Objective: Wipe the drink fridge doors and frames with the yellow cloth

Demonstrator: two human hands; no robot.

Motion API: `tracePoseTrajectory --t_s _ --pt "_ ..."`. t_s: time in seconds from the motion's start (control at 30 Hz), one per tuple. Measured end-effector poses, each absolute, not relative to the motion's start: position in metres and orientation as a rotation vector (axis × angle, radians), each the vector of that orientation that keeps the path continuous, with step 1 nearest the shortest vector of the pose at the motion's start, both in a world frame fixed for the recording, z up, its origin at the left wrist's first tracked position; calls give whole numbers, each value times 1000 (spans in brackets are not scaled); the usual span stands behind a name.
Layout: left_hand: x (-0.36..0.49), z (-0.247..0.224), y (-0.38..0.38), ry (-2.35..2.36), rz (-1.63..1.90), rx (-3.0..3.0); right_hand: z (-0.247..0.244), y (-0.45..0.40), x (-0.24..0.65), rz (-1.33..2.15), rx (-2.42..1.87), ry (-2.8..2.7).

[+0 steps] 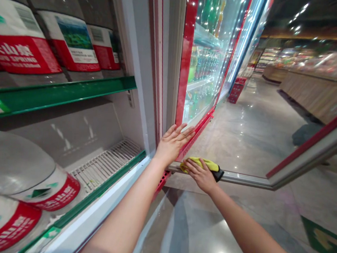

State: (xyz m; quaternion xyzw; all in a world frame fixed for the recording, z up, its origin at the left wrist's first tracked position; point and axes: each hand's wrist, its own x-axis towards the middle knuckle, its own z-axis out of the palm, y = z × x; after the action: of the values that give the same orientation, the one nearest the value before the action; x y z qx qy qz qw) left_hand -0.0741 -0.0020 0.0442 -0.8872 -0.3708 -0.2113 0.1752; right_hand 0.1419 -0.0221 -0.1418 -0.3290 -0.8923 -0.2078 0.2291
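Observation:
My left hand (174, 142) is open, its fingers spread, reaching over the lower corner by the hinge side of the fridge door. It is nearest the red-framed glass of the neighbouring fridge (204, 66); whether it touches is hard to tell. A yellow cloth (212, 165) with a dark edge lies over the bottom rail of the open glass door (247, 179). My right hand (202, 175) grips this cloth against the metal rail, fingers laid across it. Part of the cloth is hidden under the hand.
On the left, the open fridge holds large water bottles (74, 48) on a green-edged shelf (56, 86), with more lying below beside a white wire rack (105, 164). A red box (236, 90) stands on the shiny floor. Wooden-sided display counters (311, 92) line the right.

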Motion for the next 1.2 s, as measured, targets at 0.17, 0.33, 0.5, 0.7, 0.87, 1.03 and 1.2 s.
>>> tracePoseTrajectory --t_s 0.17,0.33,0.5,0.7,0.87,1.03,1.2 --pt "-74 44 0 -1058 -512 -2444 -140 -5 97 -572 -849 -2462" --pt "-72 42 1 -1051 -550 -2443 -141 -12 148 -595 -797 -2477" --pt "-71 41 0 -1070 -598 -2486 -143 -13 131 -540 -880 -2419" --pt "-73 42 1 -1073 -578 -2473 -133 -2 111 -579 -781 -2501" --pt "-73 40 2 -1049 -609 -2474 -135 -23 178 -655 -857 -2466" --pt "-75 41 2 -1044 -584 -2468 -125 -17 157 -638 -919 -2458" --pt "-77 43 3 -1043 -550 -2454 -86 5 120 -682 -960 -2266"
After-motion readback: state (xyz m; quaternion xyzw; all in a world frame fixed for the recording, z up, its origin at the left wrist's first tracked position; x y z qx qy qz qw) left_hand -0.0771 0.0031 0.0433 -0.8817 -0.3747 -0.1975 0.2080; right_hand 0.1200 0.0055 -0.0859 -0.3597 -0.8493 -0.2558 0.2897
